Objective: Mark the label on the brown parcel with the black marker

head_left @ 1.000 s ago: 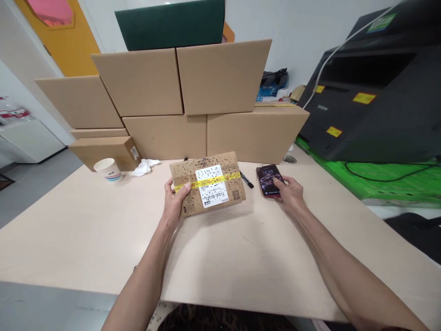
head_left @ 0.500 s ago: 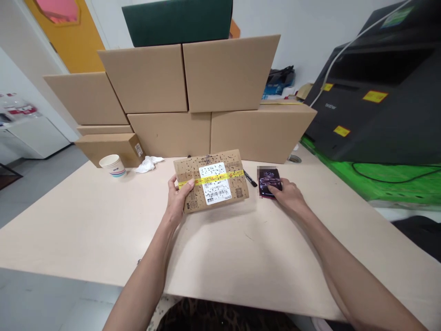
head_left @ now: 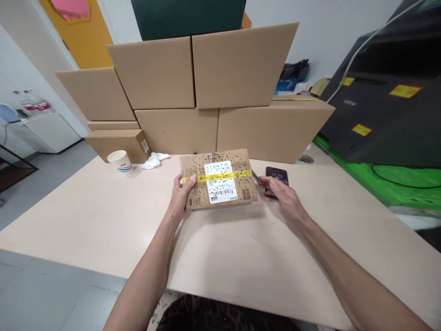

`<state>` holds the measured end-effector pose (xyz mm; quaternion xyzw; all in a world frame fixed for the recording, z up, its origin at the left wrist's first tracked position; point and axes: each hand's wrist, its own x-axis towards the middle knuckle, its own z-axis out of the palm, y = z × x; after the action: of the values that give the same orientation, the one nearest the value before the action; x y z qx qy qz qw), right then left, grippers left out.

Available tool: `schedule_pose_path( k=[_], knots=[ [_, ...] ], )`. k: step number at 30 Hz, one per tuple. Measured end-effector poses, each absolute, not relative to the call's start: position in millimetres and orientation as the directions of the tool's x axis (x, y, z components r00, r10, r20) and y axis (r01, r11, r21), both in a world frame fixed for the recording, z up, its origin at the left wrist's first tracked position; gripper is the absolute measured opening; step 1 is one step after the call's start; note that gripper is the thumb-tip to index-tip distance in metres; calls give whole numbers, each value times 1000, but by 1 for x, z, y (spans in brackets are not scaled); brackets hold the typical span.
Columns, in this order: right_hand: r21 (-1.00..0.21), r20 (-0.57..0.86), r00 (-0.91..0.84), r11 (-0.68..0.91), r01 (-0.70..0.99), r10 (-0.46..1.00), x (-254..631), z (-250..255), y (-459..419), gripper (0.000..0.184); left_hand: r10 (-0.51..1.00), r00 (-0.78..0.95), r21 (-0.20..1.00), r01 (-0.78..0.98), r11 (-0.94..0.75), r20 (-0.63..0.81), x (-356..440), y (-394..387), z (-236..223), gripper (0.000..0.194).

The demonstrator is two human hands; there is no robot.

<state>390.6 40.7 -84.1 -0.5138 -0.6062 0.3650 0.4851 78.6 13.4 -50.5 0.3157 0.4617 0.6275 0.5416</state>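
My left hand [head_left: 180, 198] grips the left edge of a flat brown cardboard parcel [head_left: 241, 162], thumb on top over its yellow tape. The parcel has a white printed label and lies tilted up off the beige table [head_left: 241, 257]. My right hand [head_left: 286, 200] rests just right of the parcel, its fingers stretched out over the near end of a dark phone [head_left: 277, 173] that lies on the table with its screen lit. A black pen [head_left: 254, 174] lies between the parcel and the phone, close to my right fingertips.
Stacked cardboard boxes [head_left: 234, 69] form a wall behind the parcel. A paper cup [head_left: 120, 161] and a crumpled tissue [head_left: 155, 160] sit at the back left. A black printer [head_left: 389, 115] on a green mat [head_left: 375, 177] fills the right side.
My right hand has slid left off the phone toward the parcel's right edge and the pen. The parcel stays in my left hand. My view has moved closer.
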Motion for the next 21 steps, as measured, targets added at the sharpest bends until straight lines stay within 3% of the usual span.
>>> schedule_pose_path(
  k=[3, 8, 13, 21],
  knots=[
    [-994, 111, -129, 112, 3, 985, 375, -80, 30, 69, 990, -117, 916, -400, 23, -76, 76, 15, -51, 79],
    [-973, 107, -68, 91, -211, 992, 370, -71, 27, 70, 997, -68, 930, -369, -1, -26, 71, 15, -50, 84],
    [-953, 227, -11, 220, -208, 974, 371, -64, 23, 61, 982, -120, 951, -256, -174, 148, 69, 12, -47, 82],
    [-891, 392, 107, 406, -202, 914, 366, -54, 12, 54, 878, -256, 914, 108, -390, 405, 66, 5, -53, 70]
  ],
)
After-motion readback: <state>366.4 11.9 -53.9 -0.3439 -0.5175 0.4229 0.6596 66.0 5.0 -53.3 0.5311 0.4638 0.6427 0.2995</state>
